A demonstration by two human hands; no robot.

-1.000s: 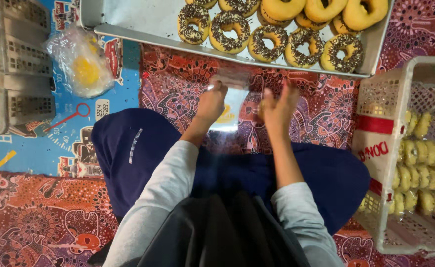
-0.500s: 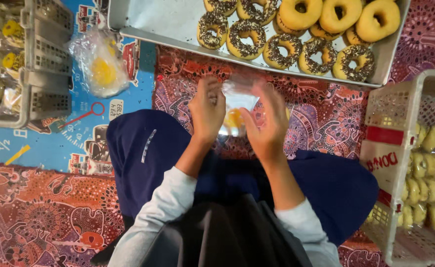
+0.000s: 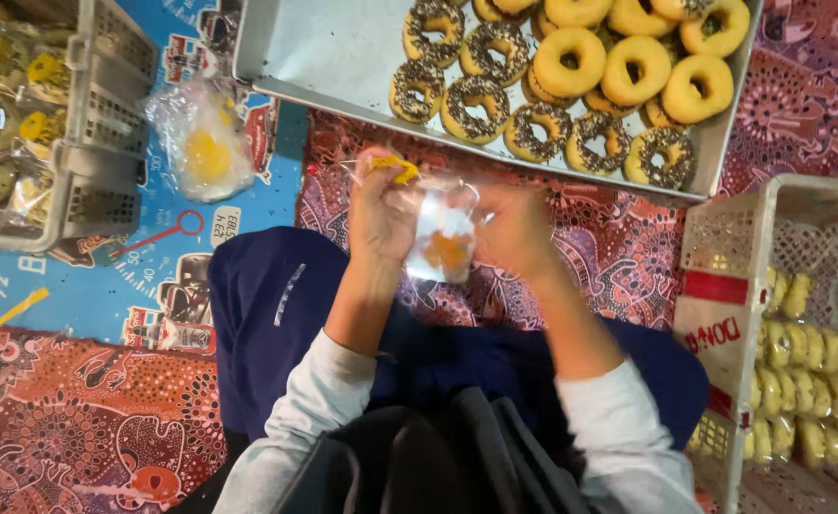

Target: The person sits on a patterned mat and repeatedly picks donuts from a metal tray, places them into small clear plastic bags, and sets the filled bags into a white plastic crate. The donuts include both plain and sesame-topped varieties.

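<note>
Place: a home-style doughnut packing spot on the floor
Floor: patterned red mat (image 3: 76, 438) beside a blue printed mat (image 3: 67, 295)
Stock: metal tray (image 3: 333, 57) of glazed and sprinkled doughnuts (image 3: 571, 76)
Storage: plastic crates (image 3: 105, 124) holding bagged doughnuts
Worker: seated cross-legged, tray and crates close around

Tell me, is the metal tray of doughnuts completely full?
No, the metal tray has a bare stretch on its left side, with the doughnuts crowded toward the right.

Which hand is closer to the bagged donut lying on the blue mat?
Left. The left hand is just right of the bagged donut; the right hand is farther right, beyond the clear bag both hold.
</note>
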